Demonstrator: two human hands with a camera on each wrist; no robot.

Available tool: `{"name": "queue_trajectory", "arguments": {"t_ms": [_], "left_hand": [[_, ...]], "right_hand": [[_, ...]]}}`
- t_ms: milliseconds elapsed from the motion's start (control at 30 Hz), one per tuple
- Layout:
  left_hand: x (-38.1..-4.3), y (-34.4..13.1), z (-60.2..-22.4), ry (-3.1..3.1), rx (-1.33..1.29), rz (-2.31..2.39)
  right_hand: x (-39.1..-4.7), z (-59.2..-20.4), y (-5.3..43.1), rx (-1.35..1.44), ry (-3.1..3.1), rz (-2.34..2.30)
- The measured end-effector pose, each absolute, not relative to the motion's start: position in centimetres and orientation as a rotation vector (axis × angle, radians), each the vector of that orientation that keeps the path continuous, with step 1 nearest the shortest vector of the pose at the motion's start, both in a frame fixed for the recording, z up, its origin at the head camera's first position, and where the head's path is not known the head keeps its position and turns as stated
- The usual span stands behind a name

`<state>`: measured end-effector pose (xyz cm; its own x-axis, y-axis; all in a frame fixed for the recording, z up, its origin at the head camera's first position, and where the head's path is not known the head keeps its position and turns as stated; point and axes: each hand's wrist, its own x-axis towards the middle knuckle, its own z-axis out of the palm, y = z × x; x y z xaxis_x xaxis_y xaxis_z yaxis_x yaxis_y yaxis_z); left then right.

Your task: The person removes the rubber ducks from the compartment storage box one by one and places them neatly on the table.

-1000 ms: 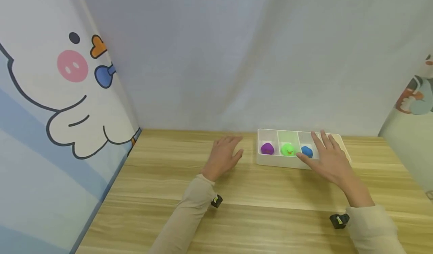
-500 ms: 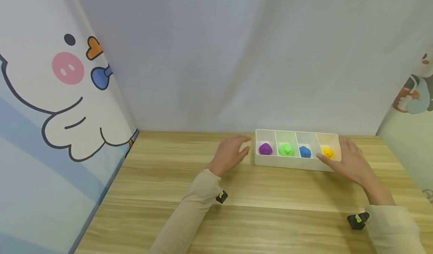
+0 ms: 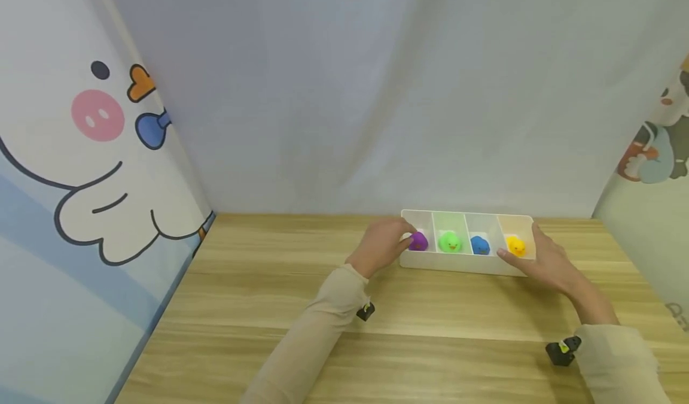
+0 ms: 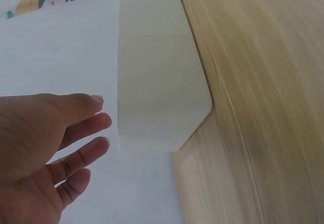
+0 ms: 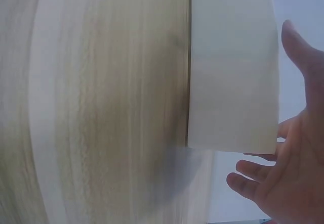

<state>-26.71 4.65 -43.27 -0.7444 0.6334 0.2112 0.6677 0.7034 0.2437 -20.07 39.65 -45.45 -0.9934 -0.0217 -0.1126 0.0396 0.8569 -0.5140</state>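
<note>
A person reaches in from both ends of a white tray [image 3: 457, 263] that stands on a wooden table [image 3: 242, 284], just in front of a pale curtain [image 3: 301, 122]. Four toy ducks sit one to a compartment — the purple duck [image 3: 418, 242] leftmost, then the green duck [image 3: 450, 243], the blue duck [image 3: 479, 246] and, rightmost, the yellow duck [image 3: 516, 246]. Low dividers keep each from its neighbor, and the open top leaves all four within reach from above.

The left hand [image 3: 379, 245] comes in low at the tray's left end, fingertips over the wall beside the purple duck. Its fingers are loosely bent and apart from the thumb, with nothing seen between them; whether a tip touches the duck cannot be told. The right hand [image 3: 549, 266] frames the opposite end, its thumb spread along the front rim by the yellow duck and its fingers, parted and relaxed, at the end wall. Firm contact there is unclear — the placement looks suited to steadying the tray. Both forearms angle forward over the table, palms turned in toward the tray between them.
</note>
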Motion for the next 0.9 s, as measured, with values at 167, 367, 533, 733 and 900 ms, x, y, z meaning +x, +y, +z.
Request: {"name": "queue_trajectory", "arguments": {"t_ms": [167, 367, 533, 733, 900], "left_hand": [[-27.0, 5.7, -43.4, -2.824, -1.084, -0.356], [-27.7, 6.5, -43.4, -2.868, -1.076, -0.202], [-28.0, 7.1, -43.1, -2.878, -1.083, -0.118], [-28.0, 7.9, -43.4, -2.886, -1.075, -0.02], [-28.1, 8.6, -44.1, -2.902, -1.067, 0.043]], "right_hand": [[-19.7, -45.7, 39.6, 0.03, 2.899, -0.823], [-19.6, -46.0, 39.6, 0.073, 2.848, -0.888], [-19.8, -46.2, 39.6, 0.07, 2.834, -0.974], [-19.5, -46.5, 39.7, 0.097, 2.801, -0.992], [-19.0, -46.9, 39.9, 0.103, 2.804, -1.012]]}}
